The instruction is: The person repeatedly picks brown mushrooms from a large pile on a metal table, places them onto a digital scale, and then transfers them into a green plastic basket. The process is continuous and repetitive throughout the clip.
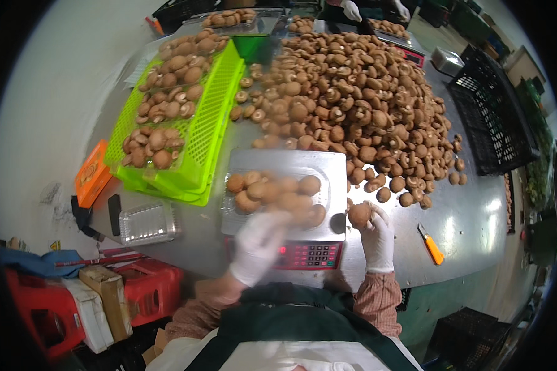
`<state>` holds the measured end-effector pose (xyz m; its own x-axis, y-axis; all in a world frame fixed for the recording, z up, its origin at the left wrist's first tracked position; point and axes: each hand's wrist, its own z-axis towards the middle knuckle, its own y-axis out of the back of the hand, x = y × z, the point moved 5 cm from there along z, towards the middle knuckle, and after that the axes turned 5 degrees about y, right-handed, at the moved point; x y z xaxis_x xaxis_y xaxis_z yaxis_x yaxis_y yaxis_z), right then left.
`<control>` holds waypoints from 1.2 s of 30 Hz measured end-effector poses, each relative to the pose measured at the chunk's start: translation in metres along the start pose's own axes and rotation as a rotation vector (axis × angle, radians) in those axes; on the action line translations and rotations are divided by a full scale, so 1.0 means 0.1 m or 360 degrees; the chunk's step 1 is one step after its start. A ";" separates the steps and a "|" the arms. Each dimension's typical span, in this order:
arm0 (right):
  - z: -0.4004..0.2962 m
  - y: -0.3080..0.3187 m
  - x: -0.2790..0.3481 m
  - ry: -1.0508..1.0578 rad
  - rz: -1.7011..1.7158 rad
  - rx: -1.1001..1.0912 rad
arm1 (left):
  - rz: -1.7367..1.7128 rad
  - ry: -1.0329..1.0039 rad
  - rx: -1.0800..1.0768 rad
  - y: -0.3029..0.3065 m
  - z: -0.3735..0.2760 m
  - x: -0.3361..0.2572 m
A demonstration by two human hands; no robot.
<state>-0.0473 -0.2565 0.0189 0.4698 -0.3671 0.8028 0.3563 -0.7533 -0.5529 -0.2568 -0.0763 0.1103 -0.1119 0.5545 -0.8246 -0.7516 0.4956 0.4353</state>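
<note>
My left hand point(262, 241), in a white glove and motion-blurred, is at the near edge of a clear plastic tray point(227, 200) of brown mushrooms point(256, 190); its fingers are too blurred to tell whether they hold anything. The tray rests on the steel plate point(283, 160) of a digital scale with a red keypad panel point(315, 256). Right of the scale, my right hand point(376, 236), also gloved, grips a brown mushroom point(359, 215) between thumb and fingers. A large heap of loose mushrooms point(352, 92) lies beyond the scale.
A green plastic crate point(213, 134) with filled mushroom trays stands at left, near an empty clear tray point(147, 223) and an orange box point(92, 174). An orange-handled utility knife point(431, 246) lies at right, below a black crate point(492, 116). Another person's gloved hands point(351, 10) appear at the far side.
</note>
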 end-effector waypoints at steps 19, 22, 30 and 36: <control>-0.31 -0.46 -0.17 0.0558 -0.1430 0.0122 | -0.0193 0.0370 -0.0270 0.59 -0.09 0.93; -0.30 -0.53 -0.26 0.0546 -0.1526 0.0193 | 0.0228 0.0218 -0.0117 0.61 -0.07 1.03; -0.33 -0.62 -0.29 0.0828 -0.1909 0.0279 | 0.0546 0.0028 -0.0074 0.55 -0.08 1.00; -0.31 -0.59 -0.28 0.0799 -0.1895 0.0300 | 0.0408 0.0175 -0.0182 0.60 0.02 1.03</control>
<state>-0.1070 -0.2186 0.0360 -0.5468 0.2744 0.7910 0.4686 -0.6826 0.5608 -0.3125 0.0119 0.0524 -0.3725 0.5732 -0.7299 -0.7572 0.2669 0.5961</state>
